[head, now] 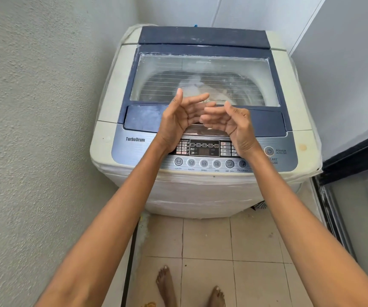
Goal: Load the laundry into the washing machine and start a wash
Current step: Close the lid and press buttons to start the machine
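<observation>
Washing machine (pixel 203 120) was seen standing in the corner on a tiled floor (pixel 209 240), lid (pixel 204 79) closed; pale laundry (pixel 200 85) was visible in the drum through the lid window. Left hand (pixel 178 119) and right hand (pixel 231 121) were held palms facing over the lid's front edge, above the control panel (pixel 204 156). Fingers were loosely spread, nothing gripped.

The washing machine's control panel (pixel 138 151) carries "TurboDrum" at centre-left of the frame. Under its round buttons (pixel 204 163) run WATER, WASH, RINSE, SPIN, AIR DRY, PROGRAM. Right of centre — "POWER AUTO OFF" beside the power button (pixel 269 151), and "START" below it, partly hidden.
</observation>
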Tool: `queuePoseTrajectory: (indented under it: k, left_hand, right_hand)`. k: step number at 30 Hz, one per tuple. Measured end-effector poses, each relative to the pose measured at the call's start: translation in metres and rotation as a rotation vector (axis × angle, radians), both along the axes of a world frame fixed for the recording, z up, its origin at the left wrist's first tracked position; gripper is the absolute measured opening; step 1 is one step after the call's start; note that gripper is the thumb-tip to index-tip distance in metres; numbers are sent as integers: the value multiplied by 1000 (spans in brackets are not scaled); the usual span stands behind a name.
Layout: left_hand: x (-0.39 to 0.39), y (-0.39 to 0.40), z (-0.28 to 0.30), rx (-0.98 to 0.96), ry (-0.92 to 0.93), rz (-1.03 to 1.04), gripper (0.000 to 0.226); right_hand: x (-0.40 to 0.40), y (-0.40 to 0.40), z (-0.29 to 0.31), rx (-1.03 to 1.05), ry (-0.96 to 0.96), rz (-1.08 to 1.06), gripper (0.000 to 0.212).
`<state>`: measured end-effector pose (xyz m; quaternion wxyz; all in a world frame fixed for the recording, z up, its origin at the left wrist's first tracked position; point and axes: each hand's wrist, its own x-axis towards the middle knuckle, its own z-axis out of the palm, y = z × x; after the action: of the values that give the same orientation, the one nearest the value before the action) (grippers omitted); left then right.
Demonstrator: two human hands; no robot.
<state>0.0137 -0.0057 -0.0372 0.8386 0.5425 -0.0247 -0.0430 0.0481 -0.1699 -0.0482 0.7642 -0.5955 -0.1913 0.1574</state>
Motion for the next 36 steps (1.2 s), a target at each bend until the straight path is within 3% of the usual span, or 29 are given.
queuePoseTrajectory:
  k: [5, 16, 36]
  left_hand:
    - [-1, -6, -3, 60, 15, 38, 65]
    - [-3, -9, 2, 128, 39, 88, 60]
    - [-11, -11, 5, 145, 55, 123, 57]
  right_hand:
    - [1, 1, 0, 39, 62, -25, 42]
    - [-3, 6, 7, -77, 88, -41, 37]
    - [-8, 4, 12, -142, 89, -34, 37]
